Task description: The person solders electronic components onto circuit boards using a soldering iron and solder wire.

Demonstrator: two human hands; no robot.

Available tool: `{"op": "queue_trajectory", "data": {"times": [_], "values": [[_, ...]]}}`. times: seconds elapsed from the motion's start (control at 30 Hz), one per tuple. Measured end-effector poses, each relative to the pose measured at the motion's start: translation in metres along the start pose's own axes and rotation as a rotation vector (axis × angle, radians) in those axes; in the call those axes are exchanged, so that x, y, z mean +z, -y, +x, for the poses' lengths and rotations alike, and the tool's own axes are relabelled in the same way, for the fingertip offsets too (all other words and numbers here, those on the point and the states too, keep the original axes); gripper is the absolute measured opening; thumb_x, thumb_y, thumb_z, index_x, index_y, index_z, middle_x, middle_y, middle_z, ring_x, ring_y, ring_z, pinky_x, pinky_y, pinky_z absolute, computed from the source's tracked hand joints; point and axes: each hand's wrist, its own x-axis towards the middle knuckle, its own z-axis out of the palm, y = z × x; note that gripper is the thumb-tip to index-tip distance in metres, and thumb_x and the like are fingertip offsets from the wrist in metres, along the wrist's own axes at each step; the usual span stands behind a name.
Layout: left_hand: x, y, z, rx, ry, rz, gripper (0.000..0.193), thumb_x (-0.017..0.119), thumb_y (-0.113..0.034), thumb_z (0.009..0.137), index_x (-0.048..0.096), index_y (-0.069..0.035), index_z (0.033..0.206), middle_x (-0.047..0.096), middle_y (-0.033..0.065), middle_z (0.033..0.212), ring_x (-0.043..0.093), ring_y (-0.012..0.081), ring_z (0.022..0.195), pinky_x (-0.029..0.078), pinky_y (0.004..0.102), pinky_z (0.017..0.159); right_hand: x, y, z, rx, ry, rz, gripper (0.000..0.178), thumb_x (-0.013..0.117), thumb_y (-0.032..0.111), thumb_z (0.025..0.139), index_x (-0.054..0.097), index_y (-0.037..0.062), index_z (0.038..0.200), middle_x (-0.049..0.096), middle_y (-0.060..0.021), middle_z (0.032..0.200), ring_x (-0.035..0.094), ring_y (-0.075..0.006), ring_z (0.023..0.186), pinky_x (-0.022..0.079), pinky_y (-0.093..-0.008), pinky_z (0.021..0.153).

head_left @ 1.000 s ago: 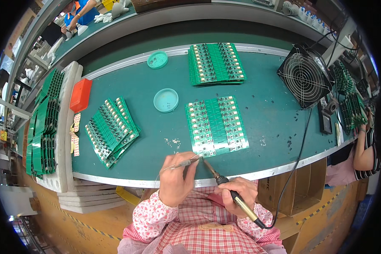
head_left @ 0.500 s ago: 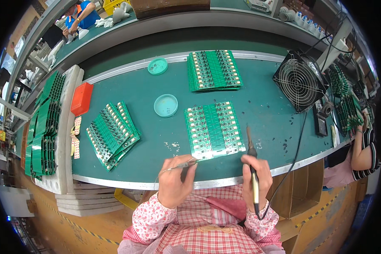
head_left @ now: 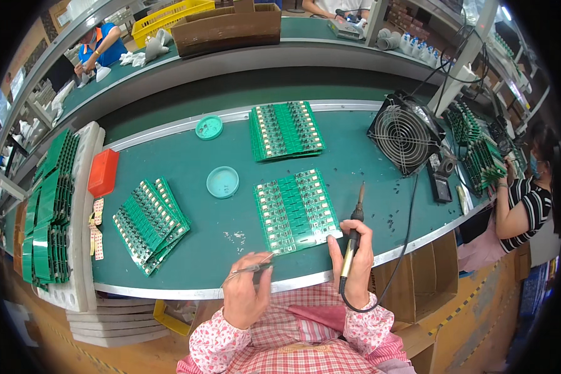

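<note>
The green rectangular circuit-board panel (head_left: 298,209) lay near the front edge of the green-topped, metal-rimmed workbench (head_left: 187,149). Your left hand (head_left: 246,294) gripped a slim grey metallic tool (head_left: 252,268) by the panel's near left corner, while your right hand (head_left: 356,265) gripped a black-and-gold soldering iron (head_left: 358,214) beside its right edge. A stack of similar green panels (head_left: 287,131) lay toward the back edge.

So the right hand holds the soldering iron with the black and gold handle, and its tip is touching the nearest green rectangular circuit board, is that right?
Not quite: the right hand does hold the black-and-gold-handled soldering iron, but the head view shows its tip apart from the nearest green rectangular circuit board, off to the right.
</note>
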Motion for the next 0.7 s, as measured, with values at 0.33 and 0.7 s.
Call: {"op": "queue_trajectory", "data": {"times": [0.33, 0.7], "values": [[0.0, 0.0, -0.013, -0.108, -0.127, -0.278, 0.021, 0.066, 0.005, 0.084, 0.063, -0.002, 0.104, 0.071, 0.0132, 0.104, 0.065, 0.0284, 0.099, 0.05, 0.039, 0.089, 0.0, -0.004, 0.006, 0.386, -0.193, 0.836, 0.038, 0.066, 0.003, 0.094, 0.043, 0.0063, 0.124, 0.055, -0.0095, 0.119, 0.063, -0.0128, 0.096, 0.058, -0.0272, 0.078], [-0.017, 0.002, -0.002, -0.14, -0.2, -0.696, 0.021, 0.065, 0.001, 0.091, 0.061, -0.001, 0.112, 0.064, 0.012, 0.121, 0.064, 0.0215, 0.107, 0.052, 0.0368, 0.093, 0.005, 0.039, 0.027, 0.383, -0.054, 1.034, 0.042, 0.066, 0.004, 0.092, 0.043, 0.0098, 0.128, 0.054, -0.0085, 0.12, 0.062, -0.0171, 0.101, 0.058, -0.0307, 0.079]]}}
